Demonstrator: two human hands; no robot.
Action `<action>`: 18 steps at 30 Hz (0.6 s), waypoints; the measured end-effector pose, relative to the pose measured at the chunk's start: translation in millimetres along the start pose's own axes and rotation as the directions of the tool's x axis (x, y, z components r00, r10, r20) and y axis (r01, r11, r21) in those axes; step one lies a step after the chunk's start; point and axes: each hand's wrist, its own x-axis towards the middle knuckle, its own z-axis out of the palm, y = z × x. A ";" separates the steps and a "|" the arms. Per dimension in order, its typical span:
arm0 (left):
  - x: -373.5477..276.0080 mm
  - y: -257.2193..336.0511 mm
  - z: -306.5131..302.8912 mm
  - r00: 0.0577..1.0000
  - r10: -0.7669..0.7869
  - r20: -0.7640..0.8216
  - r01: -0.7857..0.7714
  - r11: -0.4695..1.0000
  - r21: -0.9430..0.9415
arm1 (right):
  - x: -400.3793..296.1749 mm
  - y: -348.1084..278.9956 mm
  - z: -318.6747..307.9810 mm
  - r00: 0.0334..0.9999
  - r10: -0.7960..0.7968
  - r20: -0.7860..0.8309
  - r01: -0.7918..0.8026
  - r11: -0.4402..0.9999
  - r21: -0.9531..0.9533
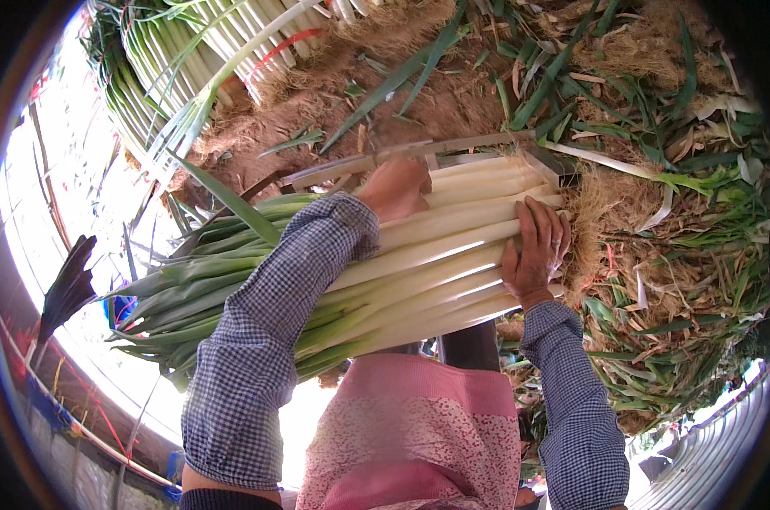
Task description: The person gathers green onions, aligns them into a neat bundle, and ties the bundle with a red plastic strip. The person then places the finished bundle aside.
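Note:
A wide bundle of Welsh onions or leeks (pixel 423 255) lies across in front of me, green leaves to the left and white stems to the right. My left hand (pixel 398 188) is curled at the bundle's far side, over the upper white stems. Its fingertips are hidden, so whatever they hold cannot be seen. Near the root ends, my right hand (pixel 538 248) rests on the white stems with its thumb spread from the fingers. Fibrous roots (pixel 586 220) stick out just beyond it. Behind the bundle runs a metal frame bar (pixel 480 141), partly covered by stems.
More upright bundles (pixel 181 51), with a red tie (pixel 283 51), stand at upper left on bare soil (pixel 436 108). Leaf and root trimmings (pixel 672 280) are heaped along the right. A loose stalk (pixel 605 159) lies beyond the root ends. Corrugated sheet (pixel 723 440) shows at lower right.

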 end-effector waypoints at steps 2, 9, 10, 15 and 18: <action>-4.6 -5.8 9.0 0.994 0.054 -0.096 -0.051 0.998 0.037 | 1.6 -1.8 -1.0 1.000 0.000 0.000 0.000 1.000 0.010; -43.6 -8.5 -29.5 0.953 -0.253 0.167 0.206 0.945 0.256 | 1.4 1.5 -0.7 1.000 -0.014 -0.021 0.014 1.000 0.000; -48.0 -11.6 -32.7 0.944 -0.261 0.201 0.210 0.947 0.244 | 2.7 0.6 -2.2 1.000 -0.010 -0.014 0.010 1.000 -0.001; -59.3 -27.2 -30.0 0.937 -0.236 0.258 0.204 0.968 0.143 | 5.3 -3.8 -6.1 1.000 -0.012 -0.005 0.012 1.000 -0.005; -60.4 -30.2 -24.2 0.941 -0.256 0.220 0.236 0.965 0.113 | 4.3 -4.9 -10.7 1.000 -0.020 -0.006 0.020 1.000 0.004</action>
